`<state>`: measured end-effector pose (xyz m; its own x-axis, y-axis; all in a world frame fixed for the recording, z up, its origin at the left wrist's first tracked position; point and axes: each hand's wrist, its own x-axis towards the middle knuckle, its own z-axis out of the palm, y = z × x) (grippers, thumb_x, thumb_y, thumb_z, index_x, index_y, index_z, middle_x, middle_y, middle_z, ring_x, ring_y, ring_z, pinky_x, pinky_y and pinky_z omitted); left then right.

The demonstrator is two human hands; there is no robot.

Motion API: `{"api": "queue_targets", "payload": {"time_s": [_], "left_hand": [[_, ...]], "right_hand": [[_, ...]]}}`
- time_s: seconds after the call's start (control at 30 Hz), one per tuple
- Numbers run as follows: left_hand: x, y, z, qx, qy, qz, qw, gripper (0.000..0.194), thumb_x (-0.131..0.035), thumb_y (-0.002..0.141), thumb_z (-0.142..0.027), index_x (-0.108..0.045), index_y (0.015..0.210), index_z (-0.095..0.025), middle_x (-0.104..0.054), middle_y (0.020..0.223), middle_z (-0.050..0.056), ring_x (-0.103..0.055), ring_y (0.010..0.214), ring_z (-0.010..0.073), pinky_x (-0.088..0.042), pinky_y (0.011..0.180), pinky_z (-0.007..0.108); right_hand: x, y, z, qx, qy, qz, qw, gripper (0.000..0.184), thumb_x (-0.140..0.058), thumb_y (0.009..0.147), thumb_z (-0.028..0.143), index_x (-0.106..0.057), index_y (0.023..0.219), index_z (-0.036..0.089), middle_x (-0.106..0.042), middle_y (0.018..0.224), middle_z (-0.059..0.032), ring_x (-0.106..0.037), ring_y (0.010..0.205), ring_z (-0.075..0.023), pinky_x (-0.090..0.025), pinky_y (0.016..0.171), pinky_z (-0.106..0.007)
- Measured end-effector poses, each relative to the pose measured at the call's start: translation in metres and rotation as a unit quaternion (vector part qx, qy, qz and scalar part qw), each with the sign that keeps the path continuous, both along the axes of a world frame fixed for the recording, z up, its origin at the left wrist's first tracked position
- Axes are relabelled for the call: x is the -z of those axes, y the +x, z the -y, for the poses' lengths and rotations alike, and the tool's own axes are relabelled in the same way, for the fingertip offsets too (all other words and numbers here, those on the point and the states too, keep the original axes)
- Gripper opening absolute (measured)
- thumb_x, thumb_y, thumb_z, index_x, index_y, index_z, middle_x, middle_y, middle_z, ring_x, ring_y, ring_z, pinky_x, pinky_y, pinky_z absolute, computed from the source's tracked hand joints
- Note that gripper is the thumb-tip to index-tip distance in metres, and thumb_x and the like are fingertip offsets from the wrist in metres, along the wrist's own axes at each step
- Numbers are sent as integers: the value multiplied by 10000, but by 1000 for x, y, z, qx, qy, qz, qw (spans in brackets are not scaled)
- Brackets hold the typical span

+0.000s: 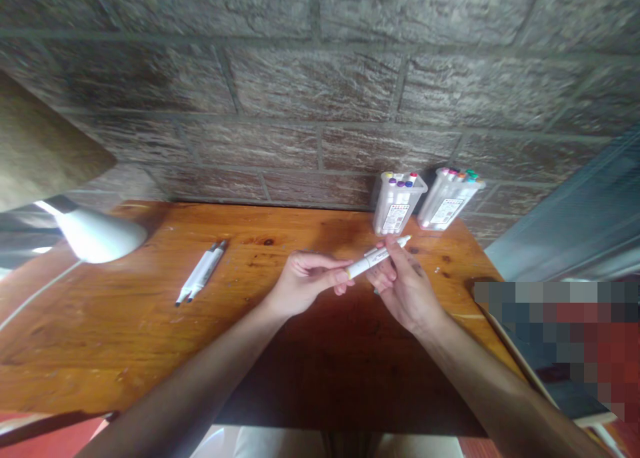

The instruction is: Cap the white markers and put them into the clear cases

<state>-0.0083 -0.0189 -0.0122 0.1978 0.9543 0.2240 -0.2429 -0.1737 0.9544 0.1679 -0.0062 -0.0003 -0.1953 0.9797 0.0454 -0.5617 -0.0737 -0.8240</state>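
Note:
A white marker pen point(369, 263) with pale yellow at its ends is held slantwise above the wooden table point(150, 351), its upper end pointing right and away from me. My left hand point(307, 278) pinches the lower left end between thumb and fingers. Around the upper right part, the thumb and fingers of my right hand point(403, 281) are closed on the same marker. Some of the right fingers are partly hidden behind the pen. Two white markers with dark ends point(203, 270) lie side by side on the table, left of my hands.
Two clear plastic boxes stand at the back right by the stone wall point(280, 91): one box point(397, 211) and another box point(447, 208), each with several colour-capped markers. A lamp with a white base point(103, 235) and cord is at the left. A pixelated patch covers the right edge.

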Motion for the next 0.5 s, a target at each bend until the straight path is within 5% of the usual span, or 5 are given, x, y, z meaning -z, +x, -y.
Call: {"api": "queue_targets", "payload": {"time_s": [0.13, 0.27, 0.4, 0.5], "left_hand": [[7, 0, -7, -9, 9, 4, 1000, 239, -841, 712, -336, -811, 889, -179, -763, 706, 71, -604, 516, 115, -534, 570, 280], [10, 1, -18, -88, -7, 14, 996, 280, -811, 746, -357, -797, 960, -177, -770, 774, 70, -626, 585, 123, -533, 612, 274], [1, -7, -23, -135, -23, 32, 990, 273, -842, 704, -347, -787, 897, -161, -759, 761, 58, -644, 608, 122, -534, 622, 251], [-8, -19, -26, -154, -12, 74, 985, 266, -865, 667, -356, -772, 813, -153, -746, 744, 41, -641, 615, 104, -538, 644, 232]], "right_hand": [[-2, 0, -3, 33, 15, 8, 999, 407, -728, 755, 617, -605, 770, 229, -251, 470, 102, -192, 437, -87, -187, 428, -271], [-1, 1, -8, 58, 18, 44, 997, 444, -722, 729, 653, -638, 842, 231, -412, 516, 69, -274, 449, -93, -215, 418, -271], [2, 10, -13, -23, 31, 111, 993, 429, -722, 747, 616, -660, 808, 197, -575, 625, 26, -348, 458, -69, -219, 416, -247], [-3, 36, -22, -87, 61, 247, 963, 377, -790, 725, 506, -715, 913, 188, -660, 676, 0, -436, 482, -76, -298, 443, -229]]}}
